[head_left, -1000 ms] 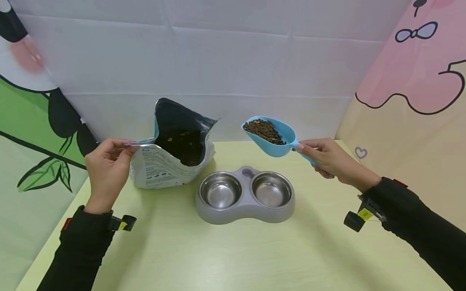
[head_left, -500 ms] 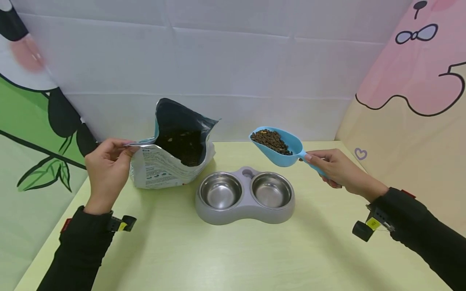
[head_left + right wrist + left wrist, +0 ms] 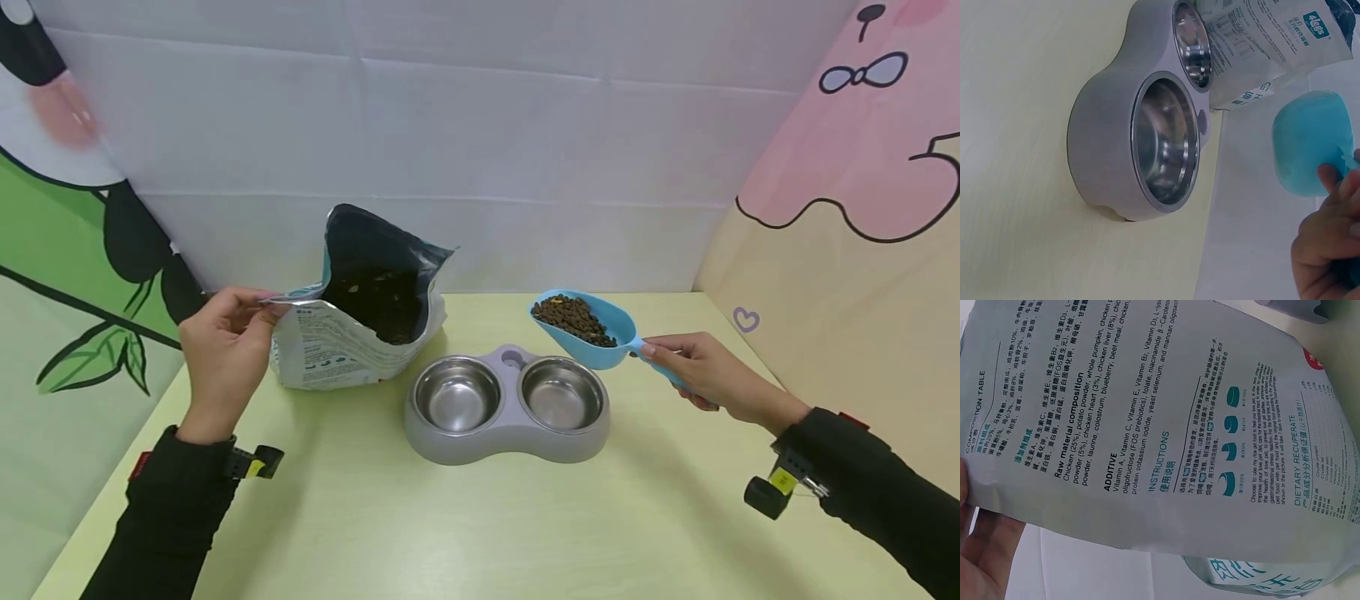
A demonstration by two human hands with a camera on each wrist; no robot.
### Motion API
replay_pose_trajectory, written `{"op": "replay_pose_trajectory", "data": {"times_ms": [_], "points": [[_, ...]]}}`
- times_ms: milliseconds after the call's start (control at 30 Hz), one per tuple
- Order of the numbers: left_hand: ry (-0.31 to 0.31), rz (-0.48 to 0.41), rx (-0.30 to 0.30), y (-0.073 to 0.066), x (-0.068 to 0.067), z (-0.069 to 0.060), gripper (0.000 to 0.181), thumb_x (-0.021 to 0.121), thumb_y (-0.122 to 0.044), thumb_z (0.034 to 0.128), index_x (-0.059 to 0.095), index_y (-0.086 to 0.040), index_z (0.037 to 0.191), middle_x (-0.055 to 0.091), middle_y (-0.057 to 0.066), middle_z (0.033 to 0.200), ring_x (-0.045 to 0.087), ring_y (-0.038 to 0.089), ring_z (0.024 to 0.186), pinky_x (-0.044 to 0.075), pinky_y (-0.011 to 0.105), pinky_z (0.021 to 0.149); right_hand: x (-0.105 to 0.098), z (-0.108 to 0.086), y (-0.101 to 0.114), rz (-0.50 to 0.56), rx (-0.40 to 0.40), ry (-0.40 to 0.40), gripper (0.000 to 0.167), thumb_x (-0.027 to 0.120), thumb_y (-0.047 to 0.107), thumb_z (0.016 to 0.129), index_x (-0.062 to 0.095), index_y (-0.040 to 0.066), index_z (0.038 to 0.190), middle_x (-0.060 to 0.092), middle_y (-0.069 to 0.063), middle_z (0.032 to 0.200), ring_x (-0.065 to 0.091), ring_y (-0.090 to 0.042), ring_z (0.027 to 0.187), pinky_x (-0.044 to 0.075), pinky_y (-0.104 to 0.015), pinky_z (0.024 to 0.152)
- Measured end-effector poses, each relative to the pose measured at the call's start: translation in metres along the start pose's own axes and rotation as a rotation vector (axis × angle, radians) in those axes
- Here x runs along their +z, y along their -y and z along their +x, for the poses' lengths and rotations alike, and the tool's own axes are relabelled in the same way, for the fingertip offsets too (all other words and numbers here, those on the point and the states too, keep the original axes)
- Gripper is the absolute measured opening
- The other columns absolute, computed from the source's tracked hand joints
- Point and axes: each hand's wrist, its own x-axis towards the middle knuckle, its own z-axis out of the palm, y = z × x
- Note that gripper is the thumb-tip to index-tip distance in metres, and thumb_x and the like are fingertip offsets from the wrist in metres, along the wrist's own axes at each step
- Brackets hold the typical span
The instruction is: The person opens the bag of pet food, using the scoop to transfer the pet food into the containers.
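Observation:
My left hand (image 3: 231, 354) pinches the top left corner of an open pet food bag (image 3: 330, 346), which stands on the table with dark kibble visible inside. In my right hand (image 3: 712, 375) is the handle of a light blue scoop (image 3: 600, 357), heaped with brown kibble (image 3: 573, 321). The scoop hangs in the air just behind and above the right bowl of a grey double pet bowl (image 3: 506, 437). Both steel bowls are bare inside. From the right wrist view, the scoop (image 3: 1310, 144) shows only its underside. Printed text covers the bag (image 3: 1129, 444) in the left wrist view.
The pale yellow table (image 3: 420, 533) extends in front of the double bowl. A white sheet (image 3: 480, 125) rises behind it, with cartoon-printed panels to the left and right. A small camera is strapped to each wrist.
My right hand has moved down and to the right, bringing the loaded scoop lower, nearer the right bowl. The left hand still holds the bag's corner in the same place.

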Motion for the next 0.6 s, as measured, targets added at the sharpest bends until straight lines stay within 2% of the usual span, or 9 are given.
{"op": "replay_pose_trajectory", "data": {"times_ms": [100, 300, 600], "points": [[-0.001, 0.004, -0.011, 0.0, 0.001, -0.001, 0.009, 0.066, 0.007, 0.0854, 0.067, 0.01, 0.094, 0.069, 0.009, 0.085, 0.058, -0.008, 0.072, 0.045, 0.011, 0.07, -0.002, -0.003, -0.005, 0.0, -0.008, 0.003, 0.042, 0.052, 0.026, 0.099, 0.055, -0.003, 0.13, 0.038, 0.001, 0.056, 0.034, -0.012, 0.044, 0.027, -0.024, 0.037], [-0.001, 0.001, -0.023, 0.004, 0.002, -0.005, 0.007, 0.065, 0.007, 0.0857, 0.066, 0.009, 0.092, 0.069, 0.002, 0.085, 0.059, -0.007, 0.071, 0.045, 0.011, 0.071, -0.005, -0.007, -0.019, -0.013, -0.009, 0.01, 0.042, 0.051, 0.025, 0.1, 0.055, -0.004, 0.13, 0.038, 0.0, 0.057, 0.033, -0.014, 0.043, 0.027, -0.026, 0.036], [0.0, -0.029, 0.007, 0.009, 0.003, -0.005, 0.007, 0.064, 0.009, 0.0856, 0.066, 0.01, 0.092, 0.063, -0.021, 0.085, 0.059, -0.006, 0.072, 0.046, 0.01, 0.071, -0.009, -0.014, -0.047, -0.043, -0.01, 0.026, 0.041, 0.051, 0.024, 0.1, 0.054, -0.003, 0.131, 0.038, 0.001, 0.054, 0.034, -0.013, 0.041, 0.028, -0.026, 0.034]]}}
